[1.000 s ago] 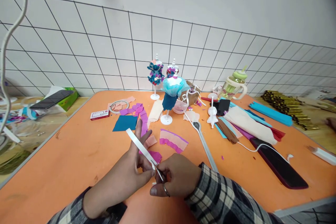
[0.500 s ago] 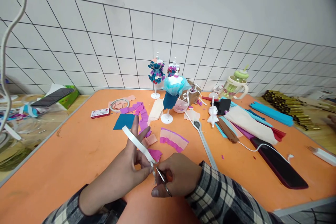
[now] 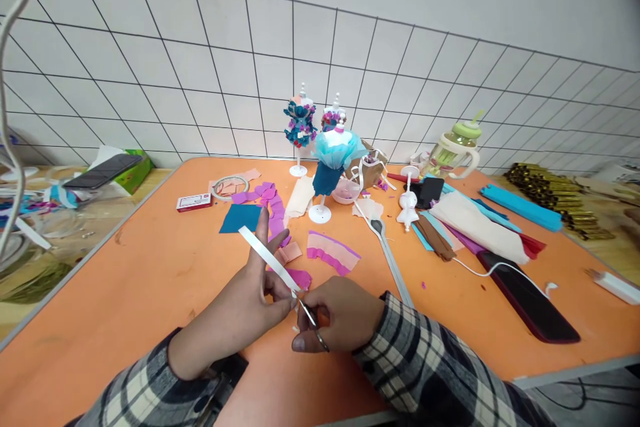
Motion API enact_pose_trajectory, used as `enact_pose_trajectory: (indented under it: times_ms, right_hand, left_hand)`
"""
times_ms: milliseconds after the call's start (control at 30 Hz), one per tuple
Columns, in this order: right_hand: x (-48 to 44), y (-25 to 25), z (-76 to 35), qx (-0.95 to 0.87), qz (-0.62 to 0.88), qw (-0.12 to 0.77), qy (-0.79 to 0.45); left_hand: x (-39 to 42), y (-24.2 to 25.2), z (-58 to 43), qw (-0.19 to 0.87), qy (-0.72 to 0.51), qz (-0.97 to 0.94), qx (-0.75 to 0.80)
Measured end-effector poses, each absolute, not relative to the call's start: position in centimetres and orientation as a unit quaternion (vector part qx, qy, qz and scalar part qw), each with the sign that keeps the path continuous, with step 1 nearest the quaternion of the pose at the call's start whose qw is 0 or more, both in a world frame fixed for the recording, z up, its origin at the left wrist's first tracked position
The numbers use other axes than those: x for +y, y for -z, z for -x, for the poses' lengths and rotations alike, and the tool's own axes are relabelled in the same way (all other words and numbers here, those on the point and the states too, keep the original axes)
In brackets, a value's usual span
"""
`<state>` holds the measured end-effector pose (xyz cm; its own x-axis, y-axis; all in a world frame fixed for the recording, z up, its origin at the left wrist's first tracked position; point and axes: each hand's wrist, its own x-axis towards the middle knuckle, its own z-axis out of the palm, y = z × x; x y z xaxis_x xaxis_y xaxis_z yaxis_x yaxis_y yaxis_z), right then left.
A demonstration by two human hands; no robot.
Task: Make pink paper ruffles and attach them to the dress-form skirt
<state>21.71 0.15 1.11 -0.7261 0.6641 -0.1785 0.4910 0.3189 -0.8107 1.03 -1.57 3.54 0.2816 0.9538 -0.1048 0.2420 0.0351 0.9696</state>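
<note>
My left hand (image 3: 245,310) pinches the lower end of a white ribbon strip (image 3: 265,259) that slants up to the left, with the other fingers stretched out. My right hand (image 3: 340,313) is closed around small scissors (image 3: 309,315), whose blades meet the ribbon's end beside my left fingertips. A tiny white scrap (image 3: 295,329) lies on the orange table (image 3: 150,280) just below the blades. Pink and magenta crepe paper pieces (image 3: 331,252) lie right behind my hands.
Small dress-form mannequins (image 3: 327,167) with paper dresses stand at the table's back. A teal paper square (image 3: 241,218), a tape roll (image 3: 230,187), a red-white box (image 3: 193,203), a spoon-like tool (image 3: 387,250), a dark phone case (image 3: 530,297) with white cable and a green-lidded bottle (image 3: 456,150) lie about.
Both hands shifted slightly up and away on the table with the ribbon and scissors; the view tilted down a little. A small white scrap now lies below the blades.
</note>
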Motion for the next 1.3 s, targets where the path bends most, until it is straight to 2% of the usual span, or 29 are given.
enact_pose_trajectory:
  times_ms: [533,867,1300]
  right_hand:
    - [-0.1,-2.0,-21.3,-0.813,0.386,0.085,-0.427]
    - [0.0,-1.0,-21.1,-0.807,0.386,0.120,-0.431]
    - [0.1,-1.3,-21.7,-0.769,0.351,0.100,-0.525]
  left_hand:
    - [-2.0,-3.4,-1.4,0.537,-0.334,-0.609,0.478]
    - [-1.8,-3.5,-1.2,0.526,-0.345,-0.613,0.478]
    - [-1.9,-3.5,-1.2,0.544,-0.341,-0.611,0.464]
